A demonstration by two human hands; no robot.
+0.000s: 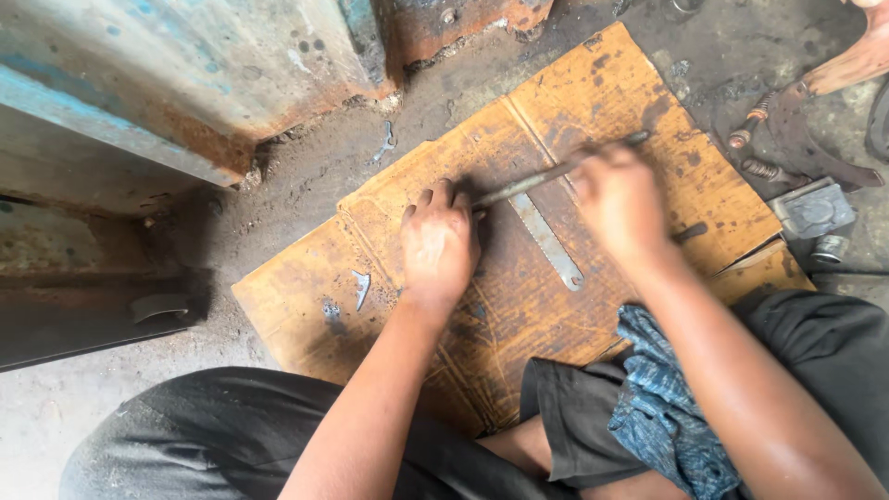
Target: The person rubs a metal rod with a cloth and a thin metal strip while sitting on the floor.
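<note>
My left hand (438,243) presses down on a worn cardboard sheet (611,93), its fingers closed over something small and hidden at the near end of a long metal file (528,186). My right hand (619,202) grips the file's far end, blurred by motion. A flat toothed metal strip (547,243) lies on the cardboard between my two hands, just below the file.
A rusty blue-painted metal frame (167,83) stands at the upper left. Small metal bits (360,287) lie on the cardboard's left part. Springs, a metal block (813,209) and another person's foot (857,57) are at the upper right. A blue cloth (662,398) rests on my lap.
</note>
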